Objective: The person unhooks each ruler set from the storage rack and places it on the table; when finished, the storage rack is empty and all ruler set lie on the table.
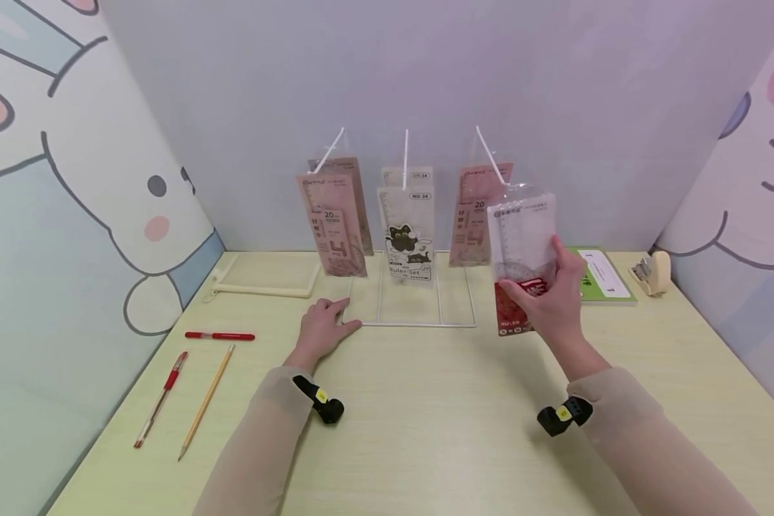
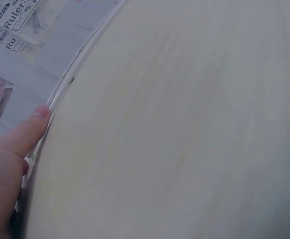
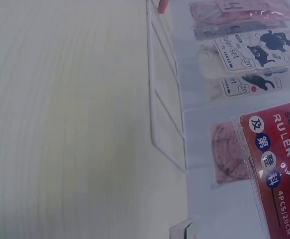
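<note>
A white wire display rack point(image 1: 419, 325) stands on the table with three hooks. At the front left corner of its base, my left hand point(image 1: 322, 328) holds the wire, thumb along the front bar. My right hand point(image 1: 557, 308) grips a ruler set packet point(image 1: 522, 215) by its lower part, thumb in front. Its clear top overlaps the tip of the right hook point(image 1: 490, 153); the red lower part point(image 3: 279, 164) shows in the right wrist view. Behind it hangs a pink ruler set point(image 1: 471, 215). Cat-printed ruler sets point(image 1: 405, 247) hang in the middle, pink ones point(image 1: 332, 222) on the left.
To the left lie a red pen point(image 1: 219, 335), a clear-barrelled red pen point(image 1: 161, 398), a pencil point(image 1: 206, 401) and a zip pouch point(image 1: 264, 289). A green book point(image 1: 603, 276) and a cream tape dispenser point(image 1: 656, 272) are at the back right. Walls point(image 1: 426, 64) enclose the table.
</note>
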Demonstrator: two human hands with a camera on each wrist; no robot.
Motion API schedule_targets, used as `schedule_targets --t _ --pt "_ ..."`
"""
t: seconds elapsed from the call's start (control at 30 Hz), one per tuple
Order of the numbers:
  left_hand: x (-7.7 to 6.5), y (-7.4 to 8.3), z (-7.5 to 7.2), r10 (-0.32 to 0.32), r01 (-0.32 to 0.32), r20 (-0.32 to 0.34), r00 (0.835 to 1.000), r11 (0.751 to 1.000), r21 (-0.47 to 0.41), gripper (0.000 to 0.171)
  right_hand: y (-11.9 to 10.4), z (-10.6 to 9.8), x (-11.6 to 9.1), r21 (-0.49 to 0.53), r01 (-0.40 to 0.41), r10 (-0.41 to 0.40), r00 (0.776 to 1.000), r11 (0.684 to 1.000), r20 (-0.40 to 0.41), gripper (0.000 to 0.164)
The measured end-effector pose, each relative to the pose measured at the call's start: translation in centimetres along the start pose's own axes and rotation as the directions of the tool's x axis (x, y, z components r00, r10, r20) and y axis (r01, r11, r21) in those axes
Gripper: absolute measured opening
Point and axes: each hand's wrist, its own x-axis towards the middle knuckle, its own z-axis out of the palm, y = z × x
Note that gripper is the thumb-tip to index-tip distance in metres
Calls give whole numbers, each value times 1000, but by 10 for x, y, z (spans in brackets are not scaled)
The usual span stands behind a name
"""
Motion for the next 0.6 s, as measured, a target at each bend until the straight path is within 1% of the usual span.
schedule_targets --t 0.13,0.27,0.33,0.47,0.6 --pt "0 0 1 0 0 -3 1000 1000 -3 65 10 -10 -3 -48 -72 71 997 996 -15 97" --pt "-1 -1 1 1 -1 0 1000 1000 -13 66 21 -21 -7 -101 -170 170 985 980 -3 97" --pt "-1 0 1 2 -2 1 1000 1000 -22 66 27 -28 -9 -137 -211 215 977 968 14 98" --pt "-2 1 0 7 -7 -1 1000 1000 -29 66 44 -46 -13 -205 -261 275 960 943 46 97" --pt "-2 3 -2 8 -8 -7 1000 1000 -20 65 64 -64 -16 -298 -298 335 938 907 83 98"
